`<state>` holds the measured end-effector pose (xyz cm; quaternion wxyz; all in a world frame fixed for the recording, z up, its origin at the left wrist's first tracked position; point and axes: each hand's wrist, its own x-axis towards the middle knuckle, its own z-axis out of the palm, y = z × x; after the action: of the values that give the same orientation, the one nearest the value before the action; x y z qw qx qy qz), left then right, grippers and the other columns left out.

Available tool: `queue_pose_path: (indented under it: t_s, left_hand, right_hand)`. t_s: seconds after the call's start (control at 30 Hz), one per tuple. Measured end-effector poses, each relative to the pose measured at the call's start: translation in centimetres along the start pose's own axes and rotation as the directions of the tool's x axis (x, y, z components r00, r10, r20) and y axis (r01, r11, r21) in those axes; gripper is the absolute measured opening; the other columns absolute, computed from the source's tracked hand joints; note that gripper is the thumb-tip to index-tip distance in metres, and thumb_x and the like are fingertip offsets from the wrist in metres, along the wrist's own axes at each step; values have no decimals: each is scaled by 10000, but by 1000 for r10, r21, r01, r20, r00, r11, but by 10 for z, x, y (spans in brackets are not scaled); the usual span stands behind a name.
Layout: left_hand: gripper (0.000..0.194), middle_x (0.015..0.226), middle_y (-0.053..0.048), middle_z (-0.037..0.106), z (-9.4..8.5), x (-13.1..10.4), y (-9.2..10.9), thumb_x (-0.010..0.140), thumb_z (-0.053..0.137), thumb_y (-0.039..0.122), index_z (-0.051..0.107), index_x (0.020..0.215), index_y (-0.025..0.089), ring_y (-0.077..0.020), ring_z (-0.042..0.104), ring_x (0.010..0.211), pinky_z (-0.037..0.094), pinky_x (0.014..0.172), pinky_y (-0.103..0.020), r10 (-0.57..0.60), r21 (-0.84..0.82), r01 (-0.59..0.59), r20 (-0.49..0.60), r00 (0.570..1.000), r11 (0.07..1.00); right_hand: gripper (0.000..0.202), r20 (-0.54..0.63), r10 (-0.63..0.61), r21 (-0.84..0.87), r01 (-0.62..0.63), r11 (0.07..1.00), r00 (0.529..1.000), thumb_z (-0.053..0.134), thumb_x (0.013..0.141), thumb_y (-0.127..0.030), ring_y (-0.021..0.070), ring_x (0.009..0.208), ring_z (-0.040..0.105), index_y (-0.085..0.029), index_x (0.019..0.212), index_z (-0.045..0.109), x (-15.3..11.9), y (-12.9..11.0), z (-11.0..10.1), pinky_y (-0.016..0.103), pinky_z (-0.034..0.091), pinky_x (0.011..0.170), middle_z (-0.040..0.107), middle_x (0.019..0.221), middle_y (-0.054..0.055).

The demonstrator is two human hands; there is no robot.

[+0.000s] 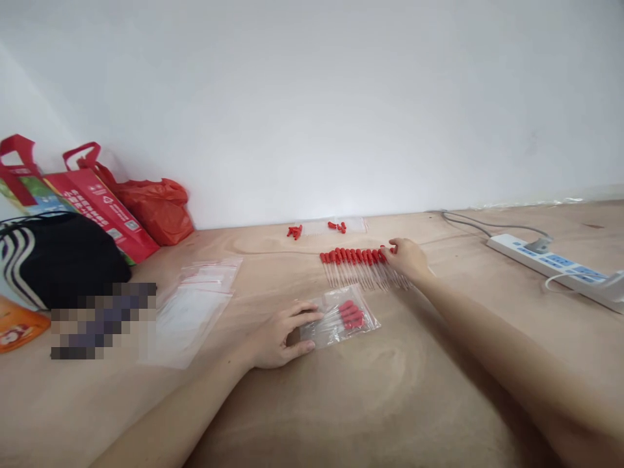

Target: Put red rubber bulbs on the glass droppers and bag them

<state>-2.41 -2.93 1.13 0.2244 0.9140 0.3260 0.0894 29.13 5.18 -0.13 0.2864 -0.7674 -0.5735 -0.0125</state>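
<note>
Clear droppers with red rubber bulbs (pixel 358 256) lie side by side in a row on the wooden table. At the row's right end is my right hand (pixel 408 259), its curled fingertips closed on a dropper's red bulb; the hand partly covers the bulbs there. Nearer to me lies a clear zip bag (pixel 358 294) with several red-bulbed droppers (pixel 351 314) inside. My left hand (pixel 285 333) rests at the left edge of this bag, fingers apart, with its fingertips touching the plastic.
Flat clear zip bags (pixel 188 318) are stacked on the left. Loose red bulbs (pixel 294 232) and another clear bag (pixel 358 225) lie by the wall. A power strip (pixel 550 263) with cables is at right. Shopping bags (pixel 110 211) and a black drawstring bag (pixel 68 253) stand far left.
</note>
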Motion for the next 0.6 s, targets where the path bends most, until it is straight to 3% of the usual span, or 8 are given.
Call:
queue_pose_path:
  t_s: [0.1, 0.23, 0.33, 0.4, 0.47, 0.6]
  left_hand:
    - [445, 1330, -61, 369, 0, -1, -1, 809, 493, 356, 428, 1241, 273, -242, 339, 1216, 285, 1002, -432, 5, 2, -5, 3, 1000, 1000]
    - [450, 1329, -46, 375, 2, -2, -2, 807, 501, 351, 422, 1246, 291, -240, 345, 1213, 288, 1001, -431, 20, -12, -20, -11, 1000, 1000]
    - [457, 1333, -39, 372, 3, -2, -3, 802, 511, 349, 420, 1246, 295, -239, 347, 1211, 286, 1003, -425, 16, -16, -16, -21, 1000, 1000]
    - [459, 1335, -41, 369, 3, -2, -3, 799, 514, 348, 422, 1245, 291, -239, 344, 1213, 284, 1005, -425, 8, -12, -8, -21, 1000, 1000]
    - [460, 1334, -44, 370, 3, -2, -3, 798, 512, 347, 421, 1246, 290, -240, 344, 1214, 286, 1004, -430, 1, -7, -1, -14, 1000, 1000]
    - [461, 1338, -47, 364, 1, -1, -1, 804, 501, 354, 412, 1252, 291, -246, 329, 1223, 276, 1007, -445, -14, 10, 14, 3, 1000, 1000]
  right_hand:
    - [361, 25, 48, -92, -46, 995, 999, 456, 753, -410, 252, 897, 566, -161, 942, 636, 12, -2, 7, 335, 407, 728, 600, 974, 137]
    - [304, 40, 85, -81, -82, 993, 996, 452, 751, -379, 250, 857, 578, -175, 849, 656, 12, -7, 11, 345, 412, 708, 574, 986, 138]
    - [287, -10, 125, 11, -125, 992, 992, 453, 749, -357, 251, 849, 573, -155, 849, 630, 13, -6, 6, 357, 414, 718, 567, 988, 152]
    - [278, -37, 137, 167, -130, 977, 990, 454, 750, -358, 235, 830, 572, -143, 857, 595, 15, -2, -1, 344, 423, 710, 588, 932, 143]
    - [275, -43, 132, 401, -103, 910, 990, 458, 751, -371, 200, 769, 577, -143, 878, 547, 14, 3, -9, 312, 438, 667, 606, 847, 113]
    - [349, -28, 160, 779, -78, 622, 987, 466, 741, -422, 130, 544, 538, -179, 987, 416, -5, 12, -18, 258, 433, 503, 572, 695, 16]
